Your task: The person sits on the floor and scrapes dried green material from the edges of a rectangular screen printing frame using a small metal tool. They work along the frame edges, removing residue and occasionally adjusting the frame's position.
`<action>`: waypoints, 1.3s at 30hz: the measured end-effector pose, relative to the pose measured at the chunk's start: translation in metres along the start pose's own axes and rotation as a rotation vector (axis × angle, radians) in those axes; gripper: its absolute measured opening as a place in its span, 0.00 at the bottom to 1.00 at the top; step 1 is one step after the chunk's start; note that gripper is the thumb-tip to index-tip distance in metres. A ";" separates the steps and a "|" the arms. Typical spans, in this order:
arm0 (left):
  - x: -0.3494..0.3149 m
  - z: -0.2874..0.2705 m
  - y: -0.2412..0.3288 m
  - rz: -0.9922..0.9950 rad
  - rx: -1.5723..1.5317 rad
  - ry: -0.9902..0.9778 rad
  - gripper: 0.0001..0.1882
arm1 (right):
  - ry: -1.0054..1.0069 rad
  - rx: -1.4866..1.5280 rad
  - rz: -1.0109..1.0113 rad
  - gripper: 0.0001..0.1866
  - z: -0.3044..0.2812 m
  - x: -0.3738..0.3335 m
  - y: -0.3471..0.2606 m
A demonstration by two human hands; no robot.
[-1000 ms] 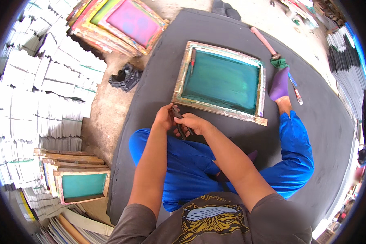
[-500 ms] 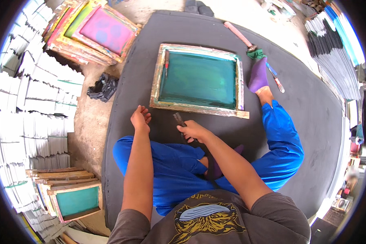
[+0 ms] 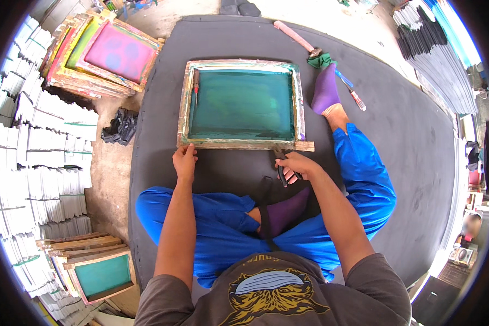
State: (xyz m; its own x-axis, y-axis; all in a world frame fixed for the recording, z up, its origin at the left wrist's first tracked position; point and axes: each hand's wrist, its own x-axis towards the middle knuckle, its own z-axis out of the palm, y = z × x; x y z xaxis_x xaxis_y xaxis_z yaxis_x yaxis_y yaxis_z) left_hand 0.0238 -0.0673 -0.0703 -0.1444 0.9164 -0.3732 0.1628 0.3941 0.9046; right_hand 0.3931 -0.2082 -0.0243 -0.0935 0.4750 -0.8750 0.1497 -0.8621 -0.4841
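Note:
A wooden screen-printing frame with green-blue mesh lies flat in front of me. My left hand is closed at its near left corner, thumb and fingers pinching the edge. Pliers with dark handles are in my right hand. Their jaws meet the frame's near edge toward the right, but how far they are closed is too small to tell. Inside the frame, along its left side, rests a red-handled tool, perhaps a screwdriver.
I sit on a dark padded surface. Beyond my purple-socked foot lie a hammer with a pink handle, a green cloth and a screwdriver. Stacked frames, a black plastic bag and paper stacks stand left.
My left hand has come from just short of the frame onto its near left corner. The right hand has carried the pliers rightward to the frame's near edge. The whole view has shifted slightly.

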 end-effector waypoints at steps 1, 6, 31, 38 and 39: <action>0.000 0.000 -0.001 0.001 0.002 -0.004 0.15 | -0.007 -0.012 0.006 0.24 -0.002 0.002 -0.001; 0.001 0.001 -0.004 0.014 0.052 -0.014 0.15 | 0.023 -0.057 0.006 0.26 -0.006 0.009 -0.007; 0.004 0.009 -0.001 0.018 0.018 -0.059 0.17 | 0.614 -0.588 -0.034 0.19 0.069 -0.023 -0.046; 0.002 0.014 0.005 -0.005 0.013 -0.052 0.17 | 0.695 -0.701 -0.130 0.18 0.068 -0.001 -0.032; 0.003 0.014 0.004 -0.009 0.012 -0.049 0.17 | 0.705 -0.724 -0.155 0.18 0.070 0.000 -0.032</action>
State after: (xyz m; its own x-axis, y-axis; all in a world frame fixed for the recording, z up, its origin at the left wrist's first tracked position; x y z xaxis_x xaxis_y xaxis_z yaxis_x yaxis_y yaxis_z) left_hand 0.0378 -0.0621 -0.0708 -0.0981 0.9150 -0.3915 0.1736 0.4031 0.8986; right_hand 0.3199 -0.1930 -0.0084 0.4029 0.7694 -0.4956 0.7662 -0.5798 -0.2772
